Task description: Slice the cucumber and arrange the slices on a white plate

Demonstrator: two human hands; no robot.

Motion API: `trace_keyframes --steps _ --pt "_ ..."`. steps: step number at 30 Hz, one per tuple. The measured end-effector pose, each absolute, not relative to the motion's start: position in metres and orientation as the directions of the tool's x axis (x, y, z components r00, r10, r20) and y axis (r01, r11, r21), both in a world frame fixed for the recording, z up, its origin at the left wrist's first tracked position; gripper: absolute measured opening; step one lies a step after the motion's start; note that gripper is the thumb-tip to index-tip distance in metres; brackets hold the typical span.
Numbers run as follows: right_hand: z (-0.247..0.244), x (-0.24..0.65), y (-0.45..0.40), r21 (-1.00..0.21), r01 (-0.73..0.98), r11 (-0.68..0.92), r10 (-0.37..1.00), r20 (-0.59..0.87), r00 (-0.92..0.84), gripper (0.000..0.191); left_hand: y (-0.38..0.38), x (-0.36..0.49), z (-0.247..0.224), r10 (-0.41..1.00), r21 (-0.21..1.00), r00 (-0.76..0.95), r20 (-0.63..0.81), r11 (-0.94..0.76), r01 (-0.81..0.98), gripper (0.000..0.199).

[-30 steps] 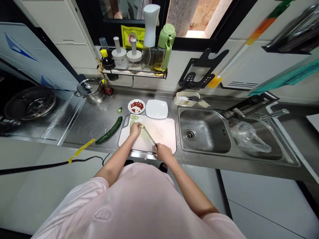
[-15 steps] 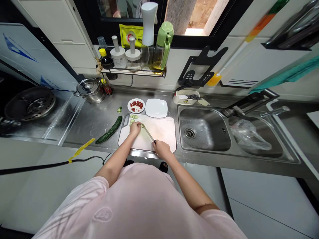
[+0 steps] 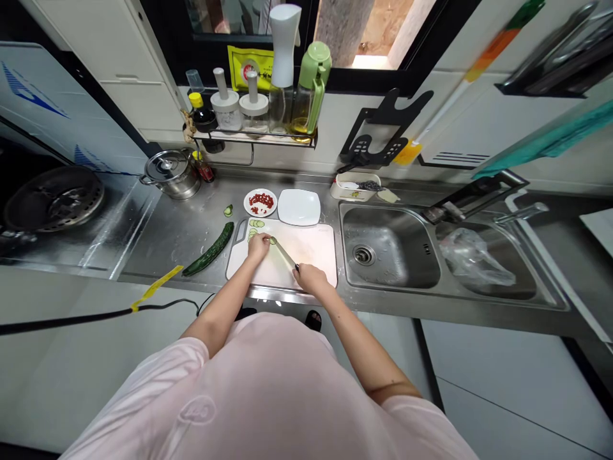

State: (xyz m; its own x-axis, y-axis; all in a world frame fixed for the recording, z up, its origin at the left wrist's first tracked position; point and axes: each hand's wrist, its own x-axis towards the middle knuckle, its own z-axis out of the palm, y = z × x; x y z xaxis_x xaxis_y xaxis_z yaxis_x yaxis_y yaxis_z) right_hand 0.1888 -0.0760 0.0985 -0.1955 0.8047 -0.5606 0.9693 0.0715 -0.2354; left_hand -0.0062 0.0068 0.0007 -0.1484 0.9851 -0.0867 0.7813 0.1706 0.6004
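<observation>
My right hand (image 3: 310,278) is closed round the dark handle of a knife (image 3: 285,255), whose blade points up and left over the white cutting board (image 3: 306,246). A cucumber slice (image 3: 272,241) is at the blade's tip. My left hand (image 3: 259,246) is on the board's left part by that tip, its fingers closed together; what they hold, if anything, is too small to tell. Several cucumber slices (image 3: 257,223) lie at the board's upper left. A long piece of cucumber (image 3: 209,250) rests on the counter left of the board.
Behind the board stand a plate of red pieces (image 3: 261,203) and a white square plate (image 3: 299,207). A cucumber end (image 3: 228,209) and a lidded pot (image 3: 171,174) are to the left. The sink (image 3: 390,249) is at the right, a bottle rack (image 3: 253,136) above.
The view has shifted slightly. My right hand and the knife have moved a little up and left over the board. My left hand has barely moved.
</observation>
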Motion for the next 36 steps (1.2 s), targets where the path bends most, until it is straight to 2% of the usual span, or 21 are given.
trace_keyframes --steps 36 --pt "0.1059 0.1905 -0.0757 -0.234 0.971 0.047 0.768 -0.613 -0.185 0.039 0.0076 -0.0054 0.0000 0.983 0.617 -0.158 -0.088 0.178 0.766 0.027"
